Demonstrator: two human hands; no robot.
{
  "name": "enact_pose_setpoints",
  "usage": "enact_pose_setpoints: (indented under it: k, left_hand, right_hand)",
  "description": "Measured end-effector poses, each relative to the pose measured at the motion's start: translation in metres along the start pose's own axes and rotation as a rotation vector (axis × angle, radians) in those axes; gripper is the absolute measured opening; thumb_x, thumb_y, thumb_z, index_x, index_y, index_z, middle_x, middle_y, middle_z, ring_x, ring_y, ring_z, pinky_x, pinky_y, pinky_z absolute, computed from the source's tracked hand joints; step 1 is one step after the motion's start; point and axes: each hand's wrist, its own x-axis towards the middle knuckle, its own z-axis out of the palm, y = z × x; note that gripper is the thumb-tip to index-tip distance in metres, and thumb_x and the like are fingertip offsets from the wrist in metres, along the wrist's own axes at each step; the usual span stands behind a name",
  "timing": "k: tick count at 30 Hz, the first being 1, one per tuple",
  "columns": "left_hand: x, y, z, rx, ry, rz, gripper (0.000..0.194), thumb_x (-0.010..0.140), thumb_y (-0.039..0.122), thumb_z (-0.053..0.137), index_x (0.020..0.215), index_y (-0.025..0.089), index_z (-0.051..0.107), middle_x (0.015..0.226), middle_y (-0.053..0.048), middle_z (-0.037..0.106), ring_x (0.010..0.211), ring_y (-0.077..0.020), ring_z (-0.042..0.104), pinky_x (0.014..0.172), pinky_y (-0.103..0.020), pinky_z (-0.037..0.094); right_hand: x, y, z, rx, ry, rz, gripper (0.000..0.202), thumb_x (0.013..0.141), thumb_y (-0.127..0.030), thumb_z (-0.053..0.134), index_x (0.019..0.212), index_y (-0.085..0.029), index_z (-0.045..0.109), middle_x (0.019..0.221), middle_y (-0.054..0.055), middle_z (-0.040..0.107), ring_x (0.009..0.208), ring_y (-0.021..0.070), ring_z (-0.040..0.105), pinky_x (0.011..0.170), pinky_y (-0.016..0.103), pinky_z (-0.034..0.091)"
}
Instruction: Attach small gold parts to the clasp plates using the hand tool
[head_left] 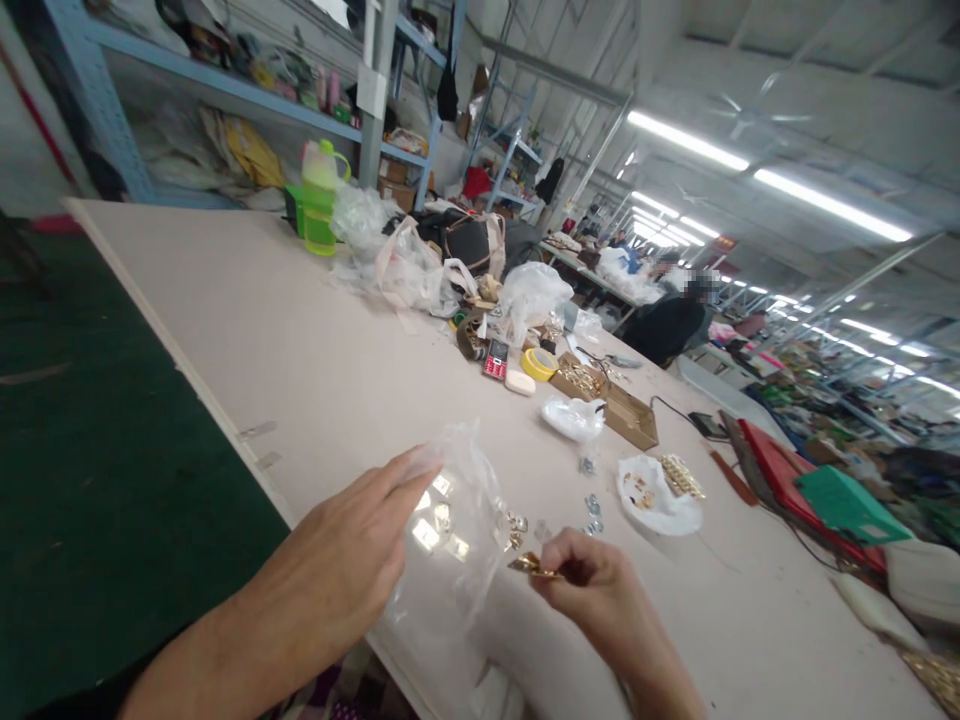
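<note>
My left hand (pixel 360 520) reaches in from the lower left, its fingers pressed together at the edge of a clear plastic bag (pixel 484 490); its thumb is hidden. Several shiny gold metal plates (pixel 442 518) show through the bag's film. To the right, my right hand (pixel 596 580) pinches a flat gold metal piece (pixel 534 566) between thumb and fingers, close beside the bag. Just beyond that piece lie small gold hardware bits (pixel 516 530) on the table. Farther off are small silvery parts (pixel 593 512).
On the table (pixel 225 320) stand a cardboard box (pixel 630 415), a white dish (pixel 660 512) with small pieces, yellow tape (pixel 538 364) and a green bottle (pixel 320 205). Plastic bags pile at the back. Red and green items (pixel 847 500) lie right. A person (pixel 667 325) sits beyond.
</note>
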Motion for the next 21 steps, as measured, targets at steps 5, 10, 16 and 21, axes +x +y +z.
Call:
enact_pose_setpoints:
  k: [5,10,16,21]
  left_hand:
    - [0.014,0.012,0.004,-0.173,-0.168,0.004,0.073,0.07,-0.001,0.041,0.139,0.016,0.053,0.149,-0.009,0.049,0.137,-0.0211,0.048,0.116,-0.037,0.043]
    - [0.022,0.017,0.001,-0.334,-0.201,0.045,0.067,0.069,-0.002,0.038,0.129,0.021,0.057,0.137,-0.006,0.059,0.133,-0.0168,0.051,0.117,-0.036,0.042]
    - [0.015,0.002,-0.003,-0.308,-0.181,-0.012,0.07,0.074,0.0,0.035,0.14,0.017,0.049,0.143,-0.008,0.054,0.136,-0.0172,0.05,0.118,-0.036,0.04]
    - [0.008,-0.017,-0.009,-0.214,-0.176,-0.054,0.069,0.076,0.006,0.036,0.144,0.011,0.05,0.148,-0.01,0.051,0.137,-0.0225,0.049,0.118,-0.037,0.038]
  right_hand:
    - [-0.022,-0.085,-0.01,-0.009,-0.105,-0.28,0.012,0.065,-0.009,0.063,0.064,-0.021,0.064,0.066,-0.002,0.064,0.064,0.0123,0.057,0.058,0.023,0.042]
    - [-0.013,-0.128,0.031,-0.504,-0.06,-0.488,0.028,0.069,0.003,0.055,0.075,-0.022,0.067,0.075,-0.002,0.066,0.07,0.0119,0.06,0.064,0.023,0.042]
    - [0.007,-0.109,0.036,-0.431,-0.011,-0.592,0.014,0.088,-0.013,0.062,0.093,-0.022,0.071,0.089,0.001,0.07,0.078,0.0124,0.064,0.072,0.025,0.047]
    - [0.032,-0.058,-0.002,-0.232,0.158,-0.279,0.022,0.085,-0.033,0.065,0.099,-0.017,0.072,0.085,0.005,0.072,0.074,0.0168,0.066,0.067,0.029,0.051]
